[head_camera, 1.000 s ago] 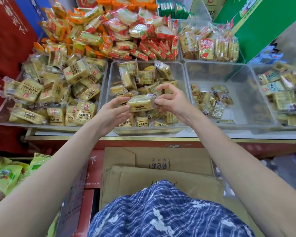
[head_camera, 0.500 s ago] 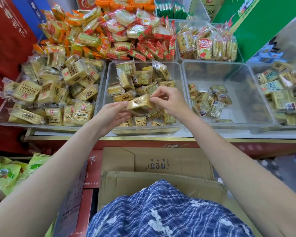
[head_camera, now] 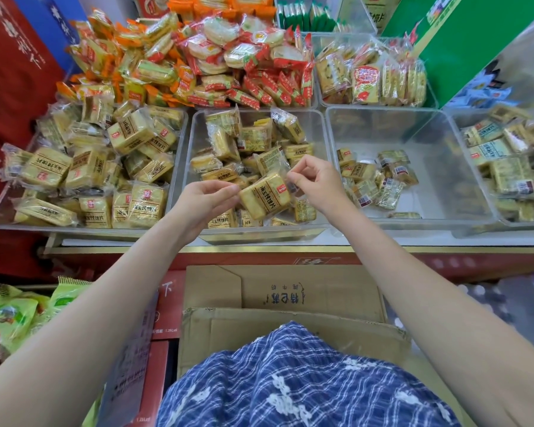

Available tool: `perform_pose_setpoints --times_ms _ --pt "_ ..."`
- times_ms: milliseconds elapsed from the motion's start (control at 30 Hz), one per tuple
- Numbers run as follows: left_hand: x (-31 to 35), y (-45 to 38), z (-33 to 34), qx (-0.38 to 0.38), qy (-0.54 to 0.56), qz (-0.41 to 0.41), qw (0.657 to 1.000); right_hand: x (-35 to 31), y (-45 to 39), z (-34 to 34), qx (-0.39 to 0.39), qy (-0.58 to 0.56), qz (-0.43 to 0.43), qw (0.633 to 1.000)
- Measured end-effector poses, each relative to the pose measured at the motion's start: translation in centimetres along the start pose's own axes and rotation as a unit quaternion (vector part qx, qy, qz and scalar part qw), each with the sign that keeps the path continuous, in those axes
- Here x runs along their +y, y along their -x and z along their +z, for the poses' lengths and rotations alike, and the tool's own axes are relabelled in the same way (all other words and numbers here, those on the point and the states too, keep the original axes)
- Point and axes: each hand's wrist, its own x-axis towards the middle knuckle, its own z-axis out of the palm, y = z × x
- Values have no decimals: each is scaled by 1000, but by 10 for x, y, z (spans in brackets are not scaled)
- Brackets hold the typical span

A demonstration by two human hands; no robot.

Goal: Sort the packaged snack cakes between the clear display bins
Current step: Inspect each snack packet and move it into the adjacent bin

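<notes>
Two hands on one yellow snack cake pack (head_camera: 265,195) over middle bin (head_camera: 195,143). Left hand (head_camera: 204,197) grip pinches left edge, right hand (head_camera: 313,178) grip pinches wrapper corner. Pack tilted up since second ago, label readable; guess next stop left bin (head_camera: 179,161), same label.

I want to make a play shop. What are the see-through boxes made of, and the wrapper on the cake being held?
The middle bin looks like clear hard plastic: you see through its glossy, stiff walls. The snack cake wrapper seems thin shiny plastic film; it crinkles and glints where both hands pinch its ends.
</notes>
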Motion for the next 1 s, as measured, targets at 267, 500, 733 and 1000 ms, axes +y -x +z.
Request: perform_pose_setpoints --times_ms 267,500,733,1000 --pt "0 -5 -1 -1 17 9 1000 1 -5 1 24 -20 20 999" --pt "2 -7 2 9 14 18 1000 -1 -8 -3 -4 -47 28 998" --pt "12 -2 5 -58 -31 31 997 -3 -9 -5 -83 15 21 996" --pt "10 -7 6 -10 -38 37 999 7 -10 -5 -37 -7 40 998"
